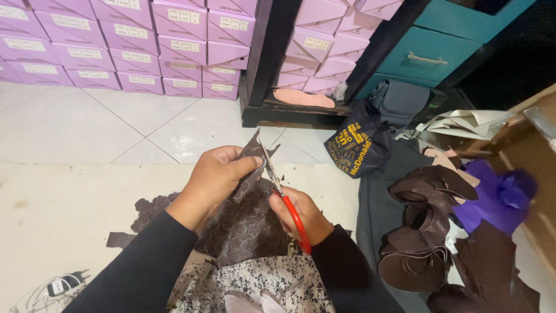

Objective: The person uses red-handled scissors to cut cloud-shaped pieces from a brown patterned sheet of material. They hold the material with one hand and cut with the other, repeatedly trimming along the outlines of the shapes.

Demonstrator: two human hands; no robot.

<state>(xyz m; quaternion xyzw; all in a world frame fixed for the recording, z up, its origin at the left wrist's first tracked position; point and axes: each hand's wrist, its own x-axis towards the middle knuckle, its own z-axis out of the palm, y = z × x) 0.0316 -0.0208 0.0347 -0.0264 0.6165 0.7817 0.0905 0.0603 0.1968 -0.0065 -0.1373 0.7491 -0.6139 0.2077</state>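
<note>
**Scissors meet embossed leather**

White tiled floor (87, 127) carries the work. Left hand (217, 179), grip clamped, holds a dark brown embossed leather sheet (246, 223). Right hand (301, 217), closed on red-handled scissors (284, 197), cuts beside it. Beyond the sheet stand stacked lilac boxes (139, 46).

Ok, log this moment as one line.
left hand: holds dark brown patterned sheet | right hand: red-handled scissors cutting its top edge | beside: stack of brown cut pieces
</note>
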